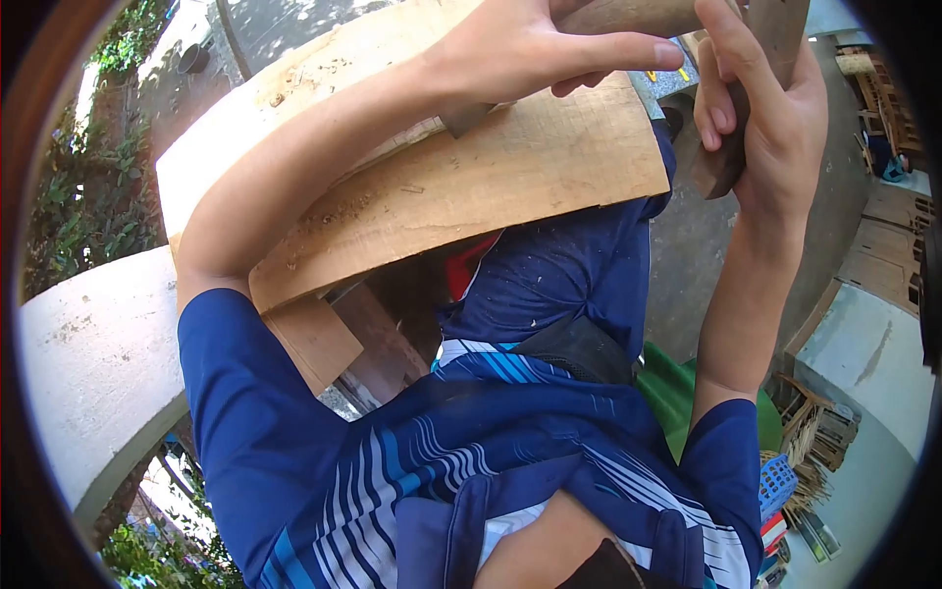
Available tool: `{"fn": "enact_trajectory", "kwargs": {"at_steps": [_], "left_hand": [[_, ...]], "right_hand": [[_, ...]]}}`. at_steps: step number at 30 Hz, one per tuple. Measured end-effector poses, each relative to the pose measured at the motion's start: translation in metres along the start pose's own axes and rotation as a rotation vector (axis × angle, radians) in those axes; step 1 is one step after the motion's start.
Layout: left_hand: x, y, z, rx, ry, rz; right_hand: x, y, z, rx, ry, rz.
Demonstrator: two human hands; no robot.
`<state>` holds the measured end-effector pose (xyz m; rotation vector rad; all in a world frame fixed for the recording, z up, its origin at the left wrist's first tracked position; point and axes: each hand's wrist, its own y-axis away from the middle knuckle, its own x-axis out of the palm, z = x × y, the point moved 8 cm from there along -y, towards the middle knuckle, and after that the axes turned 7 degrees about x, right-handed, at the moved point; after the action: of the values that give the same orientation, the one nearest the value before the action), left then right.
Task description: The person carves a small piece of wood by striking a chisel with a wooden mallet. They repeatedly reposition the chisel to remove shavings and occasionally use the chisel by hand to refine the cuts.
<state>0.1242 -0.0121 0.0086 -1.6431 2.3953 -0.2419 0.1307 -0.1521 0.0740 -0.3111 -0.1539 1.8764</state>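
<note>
At the top edge, my left hand reaches over a large pale wooden board, its thumb stretched to the right. The other fingers curl around a rounded, brownish piece of wood, partly cut off by the frame. A small grey, flat-ended piece pokes out below the wrist, over the board. My right hand is raised past the board's right end, its fingers closed around a dark wooden block that runs up through the palm. The upper ends of both wooden pieces are out of view.
Shavings are scattered over the board, which lies across above my legs. A white curved ledge is at the left, with plants behind. At the right are stacked wooden parts, a blue basket and a green cloth-like thing.
</note>
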Motion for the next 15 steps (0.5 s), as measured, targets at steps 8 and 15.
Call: {"fn": "enact_trajectory", "kwargs": {"at_steps": [8, 15], "left_hand": [[0.0, -0.003, -0.008, 0.296, -0.07, 0.012], [0.003, 0.011, -0.026, 0.451, -0.137, -0.02]], "right_hand": [[-0.019, 0.004, -0.023, 0.106, -0.304, 0.249], [-0.049, 0.034, -0.017, 0.233, 0.122, 0.144]]}}
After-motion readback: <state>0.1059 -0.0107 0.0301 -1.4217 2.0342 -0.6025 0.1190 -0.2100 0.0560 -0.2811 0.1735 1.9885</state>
